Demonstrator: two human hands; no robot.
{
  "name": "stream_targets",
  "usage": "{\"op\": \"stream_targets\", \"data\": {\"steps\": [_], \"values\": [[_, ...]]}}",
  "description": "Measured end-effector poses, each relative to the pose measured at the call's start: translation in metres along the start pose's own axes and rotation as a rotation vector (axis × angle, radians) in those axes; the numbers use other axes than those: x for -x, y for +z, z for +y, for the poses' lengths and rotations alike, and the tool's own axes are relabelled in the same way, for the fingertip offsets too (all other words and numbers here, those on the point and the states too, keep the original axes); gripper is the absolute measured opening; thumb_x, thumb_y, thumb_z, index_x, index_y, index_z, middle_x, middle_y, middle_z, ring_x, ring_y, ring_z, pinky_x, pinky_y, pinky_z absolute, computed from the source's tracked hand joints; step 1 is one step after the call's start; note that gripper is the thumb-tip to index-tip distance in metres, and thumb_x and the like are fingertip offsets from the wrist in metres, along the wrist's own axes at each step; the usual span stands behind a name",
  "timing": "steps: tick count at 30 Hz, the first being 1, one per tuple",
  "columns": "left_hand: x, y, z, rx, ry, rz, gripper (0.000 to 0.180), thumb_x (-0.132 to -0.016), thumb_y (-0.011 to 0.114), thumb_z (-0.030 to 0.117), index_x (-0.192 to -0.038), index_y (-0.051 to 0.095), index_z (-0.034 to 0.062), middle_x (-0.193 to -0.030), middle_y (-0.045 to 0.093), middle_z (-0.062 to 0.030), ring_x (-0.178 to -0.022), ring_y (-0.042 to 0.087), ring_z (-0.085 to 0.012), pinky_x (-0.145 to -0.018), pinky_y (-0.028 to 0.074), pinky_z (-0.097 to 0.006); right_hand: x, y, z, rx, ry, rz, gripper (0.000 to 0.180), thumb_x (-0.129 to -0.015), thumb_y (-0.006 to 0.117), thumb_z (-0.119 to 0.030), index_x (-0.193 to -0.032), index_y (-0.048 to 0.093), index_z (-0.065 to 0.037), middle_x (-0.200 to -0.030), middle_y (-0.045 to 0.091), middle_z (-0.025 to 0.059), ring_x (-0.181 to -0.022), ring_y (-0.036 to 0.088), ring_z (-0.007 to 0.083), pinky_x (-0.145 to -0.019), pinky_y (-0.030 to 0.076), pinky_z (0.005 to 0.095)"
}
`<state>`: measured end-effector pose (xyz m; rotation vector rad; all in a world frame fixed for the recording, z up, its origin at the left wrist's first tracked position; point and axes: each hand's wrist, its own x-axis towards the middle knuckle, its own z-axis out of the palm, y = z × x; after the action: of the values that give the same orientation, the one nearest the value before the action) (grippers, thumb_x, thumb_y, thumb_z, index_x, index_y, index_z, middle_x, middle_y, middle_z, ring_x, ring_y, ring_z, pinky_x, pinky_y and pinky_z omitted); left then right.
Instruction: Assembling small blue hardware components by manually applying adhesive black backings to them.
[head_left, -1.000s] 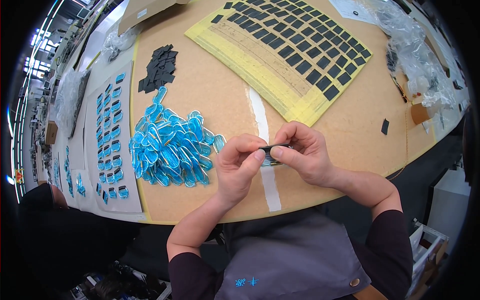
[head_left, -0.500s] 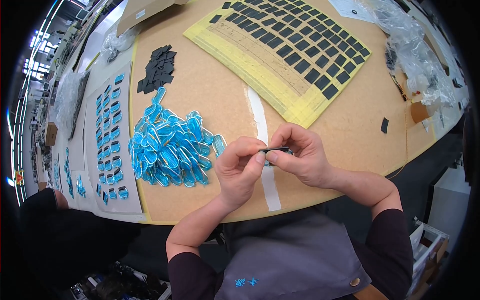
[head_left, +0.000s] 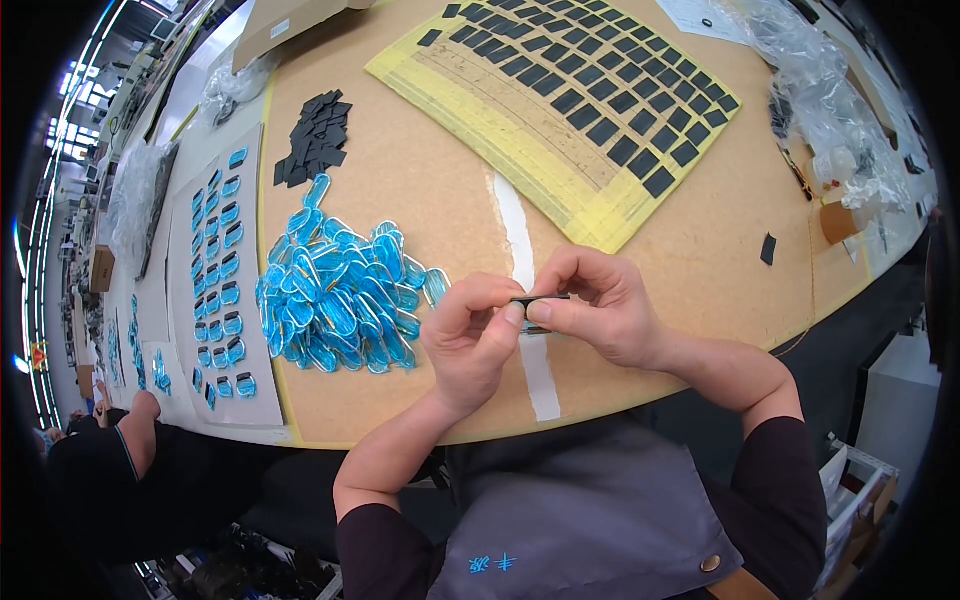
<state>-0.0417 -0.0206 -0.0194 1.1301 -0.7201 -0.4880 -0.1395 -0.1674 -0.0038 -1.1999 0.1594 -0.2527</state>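
Note:
Above the table's near middle, my left hand and my right hand meet, thumbs and forefingers pinched together. Between them they hold a small black rectangular piece, seen nearly edge-on. A bit of blue shows beneath the fingers, but most of it is hidden. Left of my hands lies a heap of clear blue oval pieces with pale, shiny rims. Behind that heap is a loose pile of black rectangles.
A yellow-edged board bears rows of black rectangles. On the left, a grey sheet carries rows of blue pieces with black parts. One black rectangle lies apart at right, near clear plastic bags. Another person's arm shows at far left.
Both hands have shifted slightly left with the black piece, fingers still pinched on it. At far left, the other person's arm has come further into view.

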Motion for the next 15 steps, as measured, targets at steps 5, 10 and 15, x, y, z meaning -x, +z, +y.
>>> {"op": "stream_targets", "data": {"steps": [5, 10, 15], "values": [[-0.009, -0.010, 0.004, -0.021, 0.009, 0.029, 0.010, -0.088, 0.056, -0.005, -0.097, 0.059, -0.0001, -0.089, 0.061, -0.0038, -0.076, 0.055, -0.0060, -0.067, 0.043, -0.019, -0.008, -0.008, -0.014, 0.201, 0.025, -0.082, 0.010, -0.088, 0.066, -0.005, -0.096, 0.063, -0.001, -0.087, 0.064, 0.0013, -0.081, 0.057, 0.0055, -0.072, 0.047, 0.0219], [-0.010, -0.008, 0.007, -0.005, -0.129, 0.050, 0.009, -0.088, 0.058, -0.004, -0.096, 0.058, -0.0012, -0.091, 0.061, -0.0034, -0.079, 0.056, -0.0062, -0.069, 0.045, -0.019, -0.006, -0.009, -0.012, 0.266, 0.063, -0.019, 0.009, -0.088, 0.067, -0.006, -0.095, 0.064, -0.001, -0.086, 0.065, 0.0011, -0.079, 0.057, 0.0049, -0.071, 0.046, 0.0207], [-0.015, -0.003, 0.012, -0.047, -0.205, -0.025, 0.008, -0.088, 0.061, -0.003, -0.095, 0.059, -0.0026, -0.089, 0.061, -0.0032, -0.081, 0.057, -0.0065, -0.070, 0.045, -0.020, -0.007, -0.012, -0.006, 0.174, 0.089, -0.017, 0.007, -0.089, 0.065, -0.005, -0.094, 0.064, -0.001, -0.086, 0.064, 0.0008, -0.077, 0.056, 0.0042, -0.069, 0.045, 0.0195]]}}
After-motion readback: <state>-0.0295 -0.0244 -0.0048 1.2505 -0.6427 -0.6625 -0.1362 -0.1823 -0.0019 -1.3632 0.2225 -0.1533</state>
